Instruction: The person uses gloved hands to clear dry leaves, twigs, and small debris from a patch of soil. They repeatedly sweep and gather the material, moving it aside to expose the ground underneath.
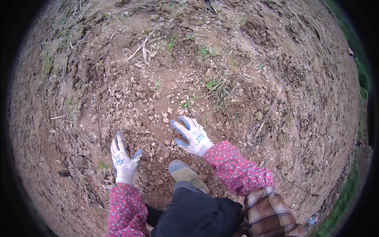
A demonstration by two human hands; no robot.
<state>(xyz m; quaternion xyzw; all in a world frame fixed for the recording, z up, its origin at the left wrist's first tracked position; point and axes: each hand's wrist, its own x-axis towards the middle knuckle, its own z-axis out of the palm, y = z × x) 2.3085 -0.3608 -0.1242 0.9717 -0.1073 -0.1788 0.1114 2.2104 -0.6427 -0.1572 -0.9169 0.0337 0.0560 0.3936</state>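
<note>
My left hand (123,161), in a white knit work glove with blue-grey coated fingers, is over the crumbly brown soil (154,130) at lower left. Its fingers point away from me and its thumb is spread to the right. My right hand (192,136), gloved the same way, reaches in from the right with fingers apart above the clods. Neither hand holds anything. Whether the fingertips touch the ground I cannot tell. Between the hands, closer to me, a boot (185,173) stands on the soil. Small green seedlings (185,104) grow just beyond my right hand.
A grassy weed clump (218,90) grows ahead. Dry stalks (144,49) lie farther up, and another dry stalk (268,114) is at right. Small white granules (181,56) dot the soil. A dark lump (64,173) lies at left. Green grass (340,204) edges the field at right.
</note>
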